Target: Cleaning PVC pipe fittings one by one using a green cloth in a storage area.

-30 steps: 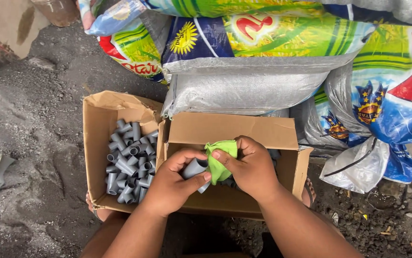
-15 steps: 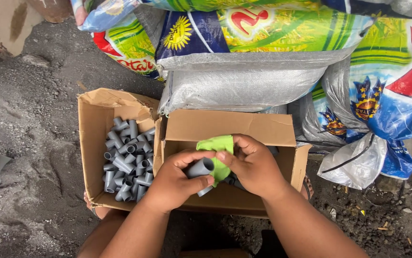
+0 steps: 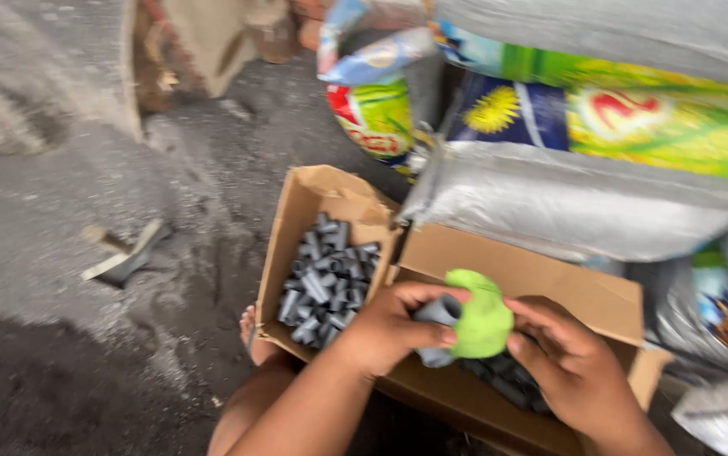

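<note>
My left hand [image 3: 389, 328] grips a short grey pipe fitting [image 3: 436, 314] over the right cardboard box [image 3: 583, 295]. A bright green cloth [image 3: 480, 319] is pressed against the fitting's end, and my right hand [image 3: 568, 359] holds that cloth from the right. More grey fittings [image 3: 503, 380] lie dark inside this box under my hands. The left cardboard box [image 3: 296, 211] holds several grey pipe fittings [image 3: 327, 283] in a heap. The picture is blurred by motion.
Stacked woven sacks [image 3: 583, 194], grey and brightly printed, lean behind the boxes. Dark gritty ground [image 3: 85, 338] spreads to the left with a pale scrap piece [image 3: 123, 257] lying on it. My foot [image 3: 254, 333] shows under the left box's corner.
The view has swung left, so boxes and hands now sit at the lower right. My hands still hold the fitting and the cloth together; the cloth now bunches over the fitting's end.
</note>
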